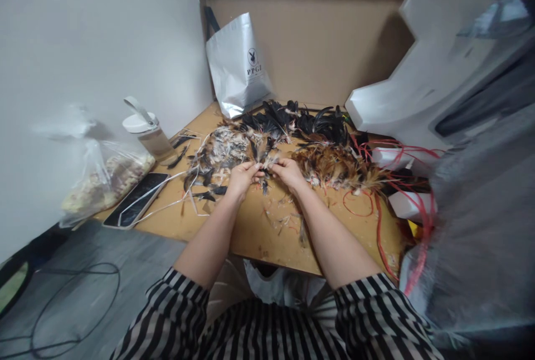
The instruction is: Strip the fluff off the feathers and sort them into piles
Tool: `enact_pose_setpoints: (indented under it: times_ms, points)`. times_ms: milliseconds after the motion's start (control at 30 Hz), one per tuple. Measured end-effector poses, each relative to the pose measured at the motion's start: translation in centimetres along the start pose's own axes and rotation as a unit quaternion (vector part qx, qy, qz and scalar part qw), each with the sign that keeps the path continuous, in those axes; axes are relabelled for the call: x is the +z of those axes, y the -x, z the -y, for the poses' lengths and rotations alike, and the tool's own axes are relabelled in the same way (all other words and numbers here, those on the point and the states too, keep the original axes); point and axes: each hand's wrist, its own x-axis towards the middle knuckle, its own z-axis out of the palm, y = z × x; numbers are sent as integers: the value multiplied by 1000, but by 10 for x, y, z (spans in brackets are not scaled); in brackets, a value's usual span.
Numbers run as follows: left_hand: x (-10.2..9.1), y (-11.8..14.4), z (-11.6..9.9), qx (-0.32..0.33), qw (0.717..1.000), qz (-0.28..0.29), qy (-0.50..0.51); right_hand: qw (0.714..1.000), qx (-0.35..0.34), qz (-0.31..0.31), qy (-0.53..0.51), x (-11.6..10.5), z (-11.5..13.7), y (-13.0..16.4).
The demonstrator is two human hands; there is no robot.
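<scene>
Where the two hands meet over the middle of the table (251,232), they pinch a small tuft of feathers (264,171) between them. The left hand (242,177) is closed, fingertips curled onto one end of the tuft; the right hand (288,173) is closed too, its fingers gripping the other end, so the hands nearly touch. The tuft hangs just above the wood, in front of the piles.

Behind the hands lie three heaps: a pale speckled pile (223,151) to the left, a black pile (301,120) at the back, and a brown pile (334,168) to the right. Loose scraps and bits of down litter the bare wood near the wrists.

Red cord (378,220) loops across the right side of the table, running among white boxes (407,204). On the left edge lies a phone (134,199), with a white strap across it, beside a plastic bag (104,179) of pale stuff and a bottle (148,131) with a white lid. A silver bag (238,67) leans against the cardboard wall (326,37) at the back. Striped sleeves (175,304) show at the bottom.
</scene>
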Motion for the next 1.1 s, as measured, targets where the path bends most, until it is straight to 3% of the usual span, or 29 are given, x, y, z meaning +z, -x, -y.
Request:
enact_pose_setpoints:
  times_ms: [200, 567, 1100]
  points:
    - [2, 0, 0, -10, 1000, -2, 25, 999, -3, 27, -16, 8, 9, 6]
    - [3, -1, 0, 44, 999, -32, 6, 996, 29, 20, -78, 15, 8, 7]
    - [4, 3, -2, -11, 1000, -7, -2, 998, 29, -11, -52, 13, 10, 6]
